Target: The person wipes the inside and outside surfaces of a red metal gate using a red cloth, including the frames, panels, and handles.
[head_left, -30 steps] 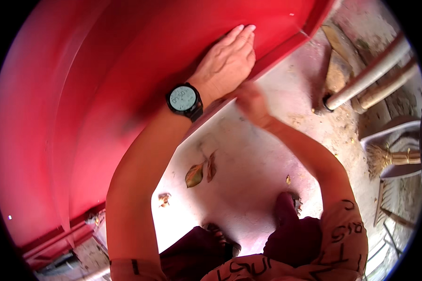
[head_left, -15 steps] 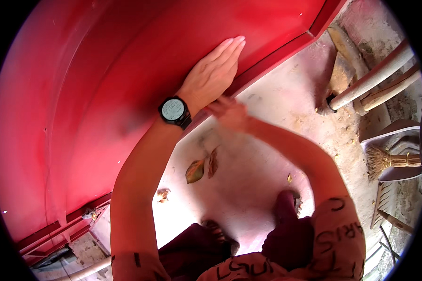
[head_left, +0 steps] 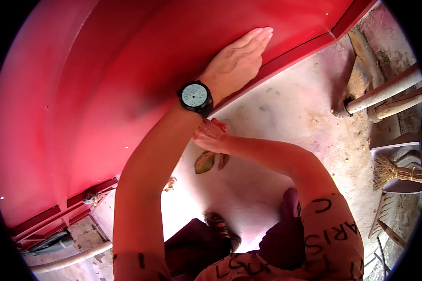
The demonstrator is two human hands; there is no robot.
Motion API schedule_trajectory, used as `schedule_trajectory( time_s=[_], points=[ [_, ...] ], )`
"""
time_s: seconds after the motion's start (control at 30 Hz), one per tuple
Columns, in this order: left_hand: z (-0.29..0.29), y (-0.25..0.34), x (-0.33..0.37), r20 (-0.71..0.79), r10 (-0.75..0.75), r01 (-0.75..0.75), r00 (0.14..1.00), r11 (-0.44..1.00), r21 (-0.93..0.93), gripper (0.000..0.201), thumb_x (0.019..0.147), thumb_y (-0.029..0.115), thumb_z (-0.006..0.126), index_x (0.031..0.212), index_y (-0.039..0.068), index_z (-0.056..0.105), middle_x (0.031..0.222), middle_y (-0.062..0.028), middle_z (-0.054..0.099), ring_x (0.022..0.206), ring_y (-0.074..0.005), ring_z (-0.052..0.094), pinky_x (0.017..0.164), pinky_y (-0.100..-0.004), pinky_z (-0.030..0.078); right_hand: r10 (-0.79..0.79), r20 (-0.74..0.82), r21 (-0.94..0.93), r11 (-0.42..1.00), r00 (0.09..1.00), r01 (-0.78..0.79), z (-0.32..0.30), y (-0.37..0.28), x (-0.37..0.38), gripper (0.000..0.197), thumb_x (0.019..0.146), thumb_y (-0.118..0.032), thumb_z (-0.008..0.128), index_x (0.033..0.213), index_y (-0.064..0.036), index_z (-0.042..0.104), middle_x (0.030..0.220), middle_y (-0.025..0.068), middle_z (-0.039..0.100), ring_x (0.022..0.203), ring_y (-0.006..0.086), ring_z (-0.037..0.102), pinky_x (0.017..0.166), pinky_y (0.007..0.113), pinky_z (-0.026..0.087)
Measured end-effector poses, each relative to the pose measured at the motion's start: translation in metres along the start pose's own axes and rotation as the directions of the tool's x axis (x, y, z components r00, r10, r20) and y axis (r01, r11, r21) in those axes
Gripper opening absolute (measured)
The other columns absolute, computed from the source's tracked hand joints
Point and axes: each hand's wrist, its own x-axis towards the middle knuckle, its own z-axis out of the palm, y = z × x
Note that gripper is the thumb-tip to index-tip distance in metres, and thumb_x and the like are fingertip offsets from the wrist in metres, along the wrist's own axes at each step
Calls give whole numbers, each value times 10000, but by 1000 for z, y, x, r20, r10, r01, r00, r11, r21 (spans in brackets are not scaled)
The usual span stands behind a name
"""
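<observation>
My left hand lies flat on a large red metal panel, fingers stretched out together toward the upper right. A round black watch is on its wrist. My right hand is closed below that wrist, close to the panel's lower edge. A small red thing shows at its knuckles; what it is I cannot make out. My left forearm partly hides the fingers of the right hand.
Dry leaves lie on the pale floor. To the right are wooden poles, a straw broom by a dustpan, and a rake. A red frame and a pale pole are at the lower left.
My right hand has moved left and nearer, and its fingers, blurred and spread before, are now closed. The left hand stays flat on the panel. The view has shifted slightly.
</observation>
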Motion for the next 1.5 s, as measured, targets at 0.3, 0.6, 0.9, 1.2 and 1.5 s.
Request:
schedule_trajectory(
  time_s=[0.3,0.6,0.9,1.2,1.5],
  points=[
    [8,4,2,-127,-37,34,991,999,-29,160,787,104,549,798,18,683,1326,-149,523,1319,-228,401,1142,-344,266,591,-336,446,785,733,-429,-26,118,-87,228,786,-111,613,1013,-106,625,995,108,535,880,282,576,647,392,511],
    [9,-1,-4,-93,-27,21,995,998,-66,149,780,77,541,762,8,673,1294,-149,545,1305,-237,414,1139,-347,272,238,251,299,903,938,-309,13,-7,12,169,772,-135,512,874,-48,613,797,109,614,761,274,637,603,423,505],
    [15,2,-7,-118,-14,8,993,999,-48,125,764,82,564,757,11,667,1293,-151,547,1301,-243,419,1126,-350,294,210,231,396,871,950,-289,47,30,13,217,732,-170,551,906,-104,662,797,65,637,683,250,629,616,485,495],
    [9,5,10,-133,-14,8,991,999,-47,161,793,99,519,814,12,654,1302,-142,541,1313,-241,405,1139,-351,260,823,-246,281,566,512,-775,18,230,-160,228,795,-36,523,988,-58,643,1106,184,527,1001,326,545,757,423,512],
    [6,0,7,-65,-16,12,998,998,-63,130,807,81,515,793,9,622,1305,-145,534,1301,-238,418,1117,-338,300,275,378,-37,959,884,-282,-1,31,-5,521,851,-233,533,1339,-149,368,1140,149,512,1001,345,580,700,514,532]
  ],
)
